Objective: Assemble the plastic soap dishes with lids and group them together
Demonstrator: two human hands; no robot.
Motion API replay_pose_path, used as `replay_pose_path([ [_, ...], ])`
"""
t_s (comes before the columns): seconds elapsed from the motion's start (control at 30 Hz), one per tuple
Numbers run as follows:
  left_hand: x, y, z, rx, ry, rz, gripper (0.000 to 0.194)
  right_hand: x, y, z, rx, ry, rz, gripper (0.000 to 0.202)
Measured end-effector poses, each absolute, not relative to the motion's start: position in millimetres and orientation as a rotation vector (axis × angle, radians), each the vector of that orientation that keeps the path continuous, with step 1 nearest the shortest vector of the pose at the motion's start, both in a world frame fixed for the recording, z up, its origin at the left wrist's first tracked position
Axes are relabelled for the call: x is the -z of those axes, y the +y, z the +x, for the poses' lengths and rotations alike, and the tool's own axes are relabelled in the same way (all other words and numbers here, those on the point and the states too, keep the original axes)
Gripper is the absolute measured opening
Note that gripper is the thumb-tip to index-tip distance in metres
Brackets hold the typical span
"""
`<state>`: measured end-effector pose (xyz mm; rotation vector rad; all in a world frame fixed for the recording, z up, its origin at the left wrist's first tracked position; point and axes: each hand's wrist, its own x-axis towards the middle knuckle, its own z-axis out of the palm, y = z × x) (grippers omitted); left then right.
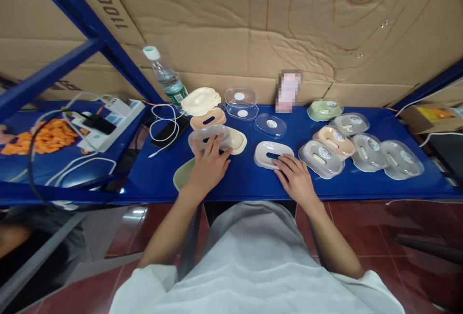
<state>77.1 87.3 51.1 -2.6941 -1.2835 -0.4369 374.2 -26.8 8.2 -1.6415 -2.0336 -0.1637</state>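
My left hand lies with spread fingers on a greyish-white oval plastic dish with a slot. Around that dish are a peach dish, a cream dish and a green dish, partly hidden by my left arm. My right hand is closed on the right end of a white oval dish with a dark slot, its thumb at the front edge. Just right of it sits a lidded grey-white case. A clear oval lid with a round sticker lies behind the white dish.
Several lidded cases stand at the right, including a peach case and a green case. Stacked cream pieces, clear lids and a water bottle are at the back. Left are a phone, a power strip and orange pieces.
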Motion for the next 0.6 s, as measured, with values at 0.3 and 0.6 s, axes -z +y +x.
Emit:
replay_pose_path([
  [0.3,-53,70,90,0.513,-1.047,-2.851,0.040,-12,-29,374,0.214,-1.891,-1.700,0.035],
  [0.6,-41,81,51,0.701,-1.404,-2.615,0.042,-28,-9,342,0.140,-1.959,-1.573,0.033],
])
